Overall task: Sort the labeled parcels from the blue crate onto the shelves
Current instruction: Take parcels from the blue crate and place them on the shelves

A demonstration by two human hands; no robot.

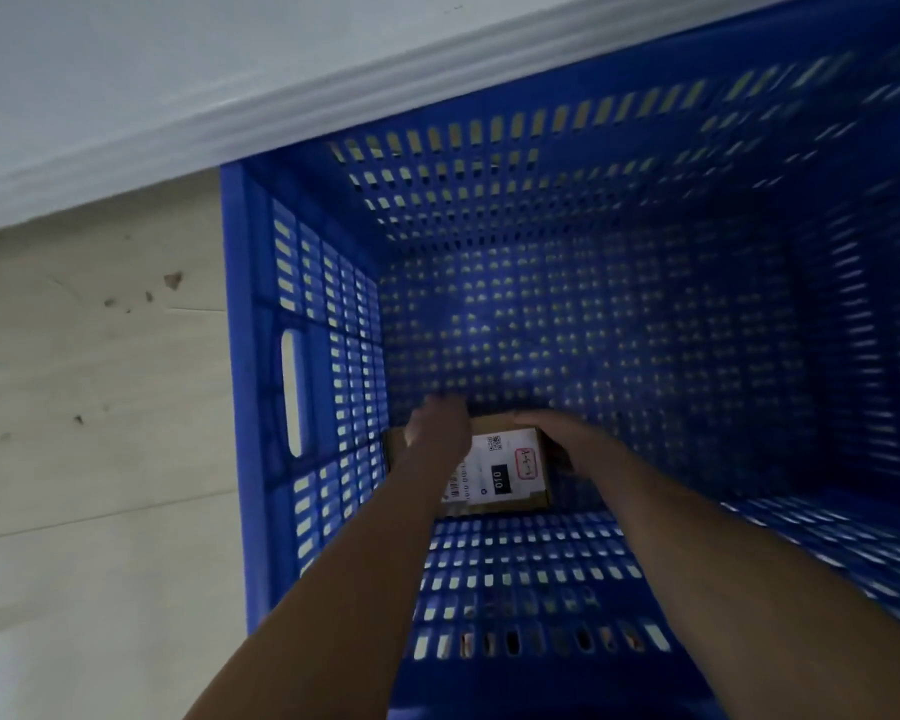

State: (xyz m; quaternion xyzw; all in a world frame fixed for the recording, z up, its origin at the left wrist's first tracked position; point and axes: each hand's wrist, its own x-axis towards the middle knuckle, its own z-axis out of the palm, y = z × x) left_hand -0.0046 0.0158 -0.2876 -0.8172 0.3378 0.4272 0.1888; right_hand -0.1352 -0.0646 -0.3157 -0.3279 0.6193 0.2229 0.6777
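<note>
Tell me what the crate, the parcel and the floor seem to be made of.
The blue crate looks like moulded plastic, slightly glossy: uniform colour, regular slotted walls, a cut-out handle. The parcel looks like matte brown cardboard, with a white paper label printed with codes. The floor shows pale planks with grain and seams: wood, laminate or wood-look tile, I cannot tell which.

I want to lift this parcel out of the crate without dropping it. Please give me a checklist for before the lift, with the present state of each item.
1. Both hands on the parcel: ok, left hand on its left part, right hand gripping its right side.
2. Left hand's grip firm: cannot tell, blurred.
3. Label facing up: ok.
4. Nothing lying on the parcel: ok.
5. Way up out of the blue crate open: ok.
</note>
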